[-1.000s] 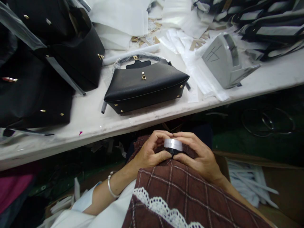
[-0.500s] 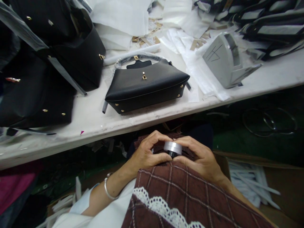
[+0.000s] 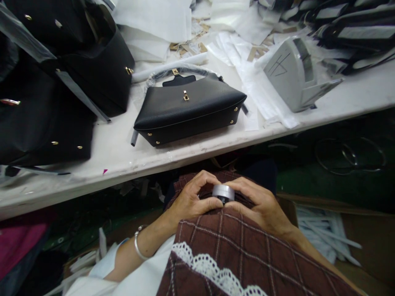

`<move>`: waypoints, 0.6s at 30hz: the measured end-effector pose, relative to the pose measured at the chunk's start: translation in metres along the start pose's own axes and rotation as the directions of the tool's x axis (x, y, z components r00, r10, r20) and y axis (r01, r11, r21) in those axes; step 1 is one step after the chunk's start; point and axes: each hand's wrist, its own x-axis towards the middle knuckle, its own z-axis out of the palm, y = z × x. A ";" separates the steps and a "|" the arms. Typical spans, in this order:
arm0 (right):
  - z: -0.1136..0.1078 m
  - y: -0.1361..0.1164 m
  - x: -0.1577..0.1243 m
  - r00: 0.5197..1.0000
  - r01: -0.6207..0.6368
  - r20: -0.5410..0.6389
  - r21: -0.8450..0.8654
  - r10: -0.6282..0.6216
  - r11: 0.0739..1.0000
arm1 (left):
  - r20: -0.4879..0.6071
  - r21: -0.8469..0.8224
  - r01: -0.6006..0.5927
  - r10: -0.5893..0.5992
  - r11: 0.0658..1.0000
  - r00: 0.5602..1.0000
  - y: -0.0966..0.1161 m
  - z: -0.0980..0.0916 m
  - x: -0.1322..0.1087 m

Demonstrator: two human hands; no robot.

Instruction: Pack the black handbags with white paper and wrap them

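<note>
Over my lap, my left hand (image 3: 197,193) and my right hand (image 3: 253,199) grip a small round silver-and-black piece (image 3: 223,192) from its two sides. Thumbs press near its dark lower part, and the index fingers curl over its silver top. Its exact kind I cannot make out. Under the hands lies a brown checked apron (image 3: 234,242) with white lace. Beyond them, at the table's front edge, a black handbag (image 3: 191,107) rests tilted back with its base toward me, a gold clasp on its front and its handle wrapped in plastic.
Several larger black bags (image 3: 101,70) crowd the left of the white table (image 3: 117,154). A grey tape dispenser (image 3: 286,76) stands at the right, near white wrapping sheets (image 3: 154,24). Below, at the right, a cardboard box (image 3: 364,238) holds white strips.
Both hands keep their hold on the round piece, which has turned or tilted slightly. The view has shifted a little, moving the table's contents slightly up and left.
</note>
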 end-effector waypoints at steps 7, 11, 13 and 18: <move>0.000 -0.010 -0.001 1.000 -0.022 0.009 -0.042 0.022 0.999 | -0.059 0.077 -0.139 0.143 0.987 0.988 -0.002 0.004 -0.005; 0.007 -0.013 0.004 0.995 -0.036 -0.096 -0.078 0.028 0.996 | -0.142 0.172 -0.117 0.142 0.978 0.980 -0.004 0.009 -0.003; 0.013 -0.010 0.007 0.985 -0.082 -0.155 -0.062 0.072 0.995 | -0.221 0.136 -0.028 0.057 0.990 0.974 -0.007 0.012 0.000; 0.023 0.006 0.010 0.928 -0.278 -0.175 0.265 0.330 0.923 | -0.269 -0.210 0.082 -0.139 0.974 0.953 -0.017 0.019 0.010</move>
